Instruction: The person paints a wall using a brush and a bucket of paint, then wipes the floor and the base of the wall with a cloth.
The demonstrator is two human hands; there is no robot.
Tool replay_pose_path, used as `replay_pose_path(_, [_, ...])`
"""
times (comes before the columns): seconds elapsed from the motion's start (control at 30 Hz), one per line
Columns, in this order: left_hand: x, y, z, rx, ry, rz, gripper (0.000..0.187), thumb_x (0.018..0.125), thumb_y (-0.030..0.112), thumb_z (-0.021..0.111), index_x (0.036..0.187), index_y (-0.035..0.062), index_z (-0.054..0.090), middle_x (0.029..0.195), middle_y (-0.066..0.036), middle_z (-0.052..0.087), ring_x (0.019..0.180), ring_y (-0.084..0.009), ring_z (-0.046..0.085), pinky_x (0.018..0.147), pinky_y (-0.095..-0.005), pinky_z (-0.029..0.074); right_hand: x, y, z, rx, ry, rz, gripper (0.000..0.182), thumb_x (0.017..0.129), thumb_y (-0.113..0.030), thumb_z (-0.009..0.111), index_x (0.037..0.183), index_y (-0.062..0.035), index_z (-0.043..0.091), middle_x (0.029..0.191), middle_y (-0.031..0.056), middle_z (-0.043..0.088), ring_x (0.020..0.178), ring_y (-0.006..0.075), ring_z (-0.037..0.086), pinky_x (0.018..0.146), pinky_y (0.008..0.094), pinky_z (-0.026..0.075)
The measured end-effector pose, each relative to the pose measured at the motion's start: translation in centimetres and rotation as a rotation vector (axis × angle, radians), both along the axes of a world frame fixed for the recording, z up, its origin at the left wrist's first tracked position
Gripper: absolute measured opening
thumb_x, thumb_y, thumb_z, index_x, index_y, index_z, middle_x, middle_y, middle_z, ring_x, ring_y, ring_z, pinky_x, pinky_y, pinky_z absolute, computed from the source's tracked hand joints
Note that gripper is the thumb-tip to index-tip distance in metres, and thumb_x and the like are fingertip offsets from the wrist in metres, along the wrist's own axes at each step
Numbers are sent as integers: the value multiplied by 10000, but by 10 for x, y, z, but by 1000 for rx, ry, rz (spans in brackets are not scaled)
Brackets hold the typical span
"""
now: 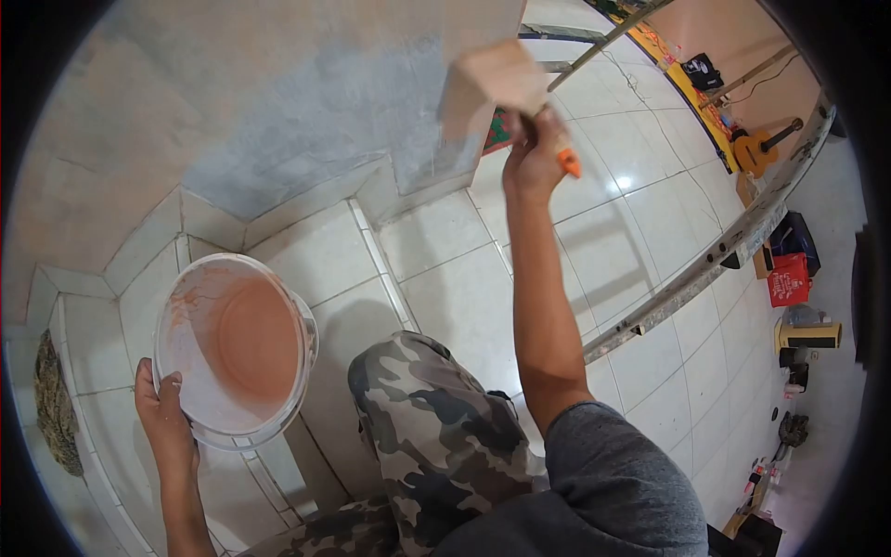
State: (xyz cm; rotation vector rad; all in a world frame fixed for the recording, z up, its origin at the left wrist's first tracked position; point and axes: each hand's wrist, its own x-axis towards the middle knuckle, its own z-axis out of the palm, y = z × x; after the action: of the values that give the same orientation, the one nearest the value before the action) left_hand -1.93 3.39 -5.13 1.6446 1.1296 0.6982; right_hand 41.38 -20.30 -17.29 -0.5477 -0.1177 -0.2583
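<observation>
My left hand (pixel 165 413) grips the rim of a white plastic bucket (pixel 304 325), thumb over the edge. The bucket is tilted toward me, with peach-coloured paint (pixel 255 339) at its bottom and streaks up its inner wall. Up ahead, my right hand (pixel 538 153) is closed around the handle of a wide paintbrush (pixel 506 76); the handle's orange end sticks out below the fist. Slightly blurred, the paint-coated bristles overlap the outer corner of the wall (pixel 325 102), whose surface is part grey and part peach.
White tiled steps (pixel 325 251) run below the wall. A metal ladder (pixel 687 288) crosses the right side over the tiled floor (pixel 640 213). Farther off are a guitar (pixel 756 151), a red bag (pixel 789 278) and scattered items. A dark mottled cloth (pixel 54 408) lies at far left.
</observation>
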Motion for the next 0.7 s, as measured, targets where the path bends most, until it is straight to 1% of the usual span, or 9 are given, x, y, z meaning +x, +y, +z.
replay_pose_path(0.03, [2, -2, 0, 29, -16, 46, 346, 906, 16, 477, 1242, -66, 461, 1174, -127, 561, 1033, -147, 545, 957, -285, 416, 1, -5, -32, -137, 23, 78, 227, 916, -79, 597, 1107, 35, 548, 1062, 112, 610, 878, 180, 638, 729, 320, 576])
replay_pose_path(0.07, [4, -6, 3, 27, -13, 43, 346, 906, 16, 477, 1242, -66, 461, 1174, -127, 561, 1033, -147, 545, 957, -285, 416, -1, 0, -58, -73, 119, 76, 270, 913, -102, 613, 1139, 22, 533, 1068, 107, 611, 910, 186, 636, 748, 313, 576])
replay_pose_path(0.13, [9, -10, 15, -68, -12, -94, 239, 902, 2, 466, 1139, -10, 496, 1054, -78, 580, 932, -119, 552, 891, -275, 441, -21, -6, -86, 12, 242, 67, 291, 913, -112, 619, 1159, 12, 524, 1066, 114, 612, 934, 207, 643, 786, 308, 577])
replay_pose_path(0.27, [4, -6, 14, -44, 0, -87, 246, 904, 1, 464, 1146, 1, 504, 1066, -74, 586, 935, -118, 558, 885, -271, 443, -37, -31, -157, -7, 279, 91, 280, 921, -100, 602, 1162, 16, 520, 1062, 125, 612, 948, 223, 649, 823, 322, 589])
replay_pose_path(0.33, [2, 0, 12, -70, -6, -165, 243, 903, 3, 461, 1141, 5, 512, 1056, -71, 589, 932, -118, 559, 882, -268, 439, -44, -31, -170, -64, 452, 3, 264, 928, -92, 586, 1158, 19, 522, 1043, 126, 607, 915, 207, 646, 822, 314, 596])
replay_pose_path(0.43, [7, -7, 14, -40, 20, -143, 244, 902, 4, 463, 1140, 8, 517, 1044, -67, 593, 925, -117, 558, 880, -266, 437, -42, -24, -188, -137, 547, -54, 249, 929, -83, 573, 1150, 23, 526, 1046, 134, 604, 915, 199, 640, 817, 317, 602])
replay_pose_path(0.57, [7, -8, 12, -26, 29, -126, 251, 902, 6, 467, 1147, 7, 519, 1043, -64, 597, 921, -115, 558, 879, -267, 436, -36, -8, -199, -206, 605, -49, 229, 922, -64, 564, 1133, 21, 548, 1053, 132, 601, 932, 208, 635, 827, 323, 587])
replay_pose_path(0.63, [4, -4, 11, -54, 19, -190, 256, 901, 9, 469, 1153, 2, 518, 1051, -67, 598, 923, -115, 558, 883, -269, 435, -33, 4, -198, -188, 611, -53, 224, 920, -64, 567, 1128, 16, 555, 1050, 127, 600, 933, 211, 634, 828, 320, 580])
replay_pose_path(0.7, [5, -8, 12, -39, 26, -164, 254, 900, 10, 469, 1149, 1, 517, 1049, -68, 598, 924, -115, 557, 883, -269, 435, -25, 15, -195, -157, 602, -64, 221, 922, -68, 566, 1127, 13, 556, 1054, 127, 600, 935, 213, 635, 823, 319, 581])
